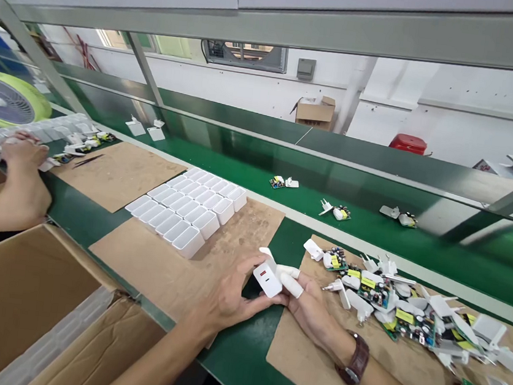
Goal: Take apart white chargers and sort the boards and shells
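Note:
Both my hands meet over the green bench edge around a small white charger housing (267, 278) with a red mark on its face. My left hand (230, 294) grips it from the left with thumb and fingers. My right hand (306, 303), with white finger cots on two fingers and a brown watch on the wrist, pinches it from the right. Just left of my hands, rows of empty white charger shells (187, 206) stand on a cardboard sheet (174, 263). To the right lies a heap of circuit boards and white plug parts (410, 306).
A co-worker's hands (22, 156) work at the far left beside a green fan (5, 99). An open cardboard box (17, 301) sits at the lower left. The green conveyor belt (373, 224) carries a few charger parts. Metal frame bars cross overhead.

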Available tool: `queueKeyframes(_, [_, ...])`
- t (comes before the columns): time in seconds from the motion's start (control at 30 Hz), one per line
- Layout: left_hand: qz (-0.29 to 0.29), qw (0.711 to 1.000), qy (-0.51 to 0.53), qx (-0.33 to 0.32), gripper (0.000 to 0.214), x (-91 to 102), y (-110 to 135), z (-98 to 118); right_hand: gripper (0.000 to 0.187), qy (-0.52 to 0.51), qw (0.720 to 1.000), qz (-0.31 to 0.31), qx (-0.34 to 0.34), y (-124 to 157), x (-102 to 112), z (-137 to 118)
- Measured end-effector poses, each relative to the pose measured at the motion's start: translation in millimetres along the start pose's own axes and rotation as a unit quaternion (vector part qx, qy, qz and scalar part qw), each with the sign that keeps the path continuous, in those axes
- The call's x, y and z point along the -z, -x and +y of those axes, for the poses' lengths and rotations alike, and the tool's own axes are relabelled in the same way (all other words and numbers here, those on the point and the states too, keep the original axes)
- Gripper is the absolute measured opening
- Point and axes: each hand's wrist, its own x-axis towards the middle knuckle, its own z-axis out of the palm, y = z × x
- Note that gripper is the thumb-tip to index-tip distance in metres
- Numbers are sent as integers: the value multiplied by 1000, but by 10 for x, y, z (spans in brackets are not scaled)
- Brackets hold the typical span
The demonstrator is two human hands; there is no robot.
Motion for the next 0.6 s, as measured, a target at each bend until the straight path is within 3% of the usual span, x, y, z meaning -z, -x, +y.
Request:
queueKeyframes(0.2, [33, 999, -8, -23, 91, -69, 41, 5, 41, -43, 999, -22, -25, 71, -25, -106])
queueKeyframes(0.6, [6, 999, 27, 40, 88, -147, 224, -90, 37, -31, 999, -11, -36, 56, -36, -100])
